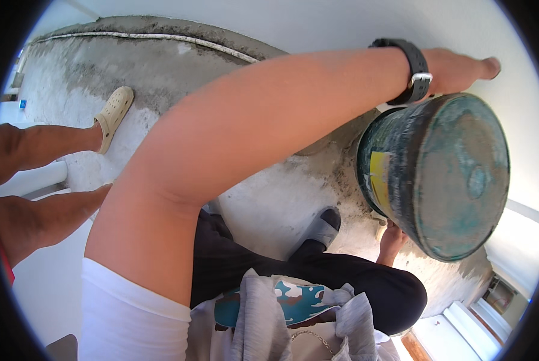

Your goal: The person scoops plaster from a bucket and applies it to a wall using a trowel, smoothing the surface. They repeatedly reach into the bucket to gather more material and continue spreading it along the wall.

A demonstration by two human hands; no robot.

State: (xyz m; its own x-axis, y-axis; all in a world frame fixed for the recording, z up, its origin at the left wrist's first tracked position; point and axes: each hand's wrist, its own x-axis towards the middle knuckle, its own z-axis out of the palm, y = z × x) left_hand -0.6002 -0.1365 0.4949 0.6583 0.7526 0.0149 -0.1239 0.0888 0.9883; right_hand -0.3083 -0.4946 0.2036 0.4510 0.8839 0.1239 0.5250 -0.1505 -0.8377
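Note:
A worn, dirty green bucket (462,174) with a yellow patch on its side is tipped over at the right, its scuffed round bottom facing me. My left arm stretches across the view, a black watch (415,71) on its wrist. My left hand (459,69) is just above the bucket's upper side, against the white wall; most of its fingers are hidden, so its grip does not show. Under the bucket, my right hand (392,242) is closed at its lower edge, partly covered by it. A small pale object beside that hand is too hidden to name.
Another person's bare legs (47,147) are at the left, with a beige clog (115,114) on one foot. A white pipe (155,36) runs along the wall's base over the stained concrete floor (251,204). My bent leg and grey slipper (322,230) are below the bucket.

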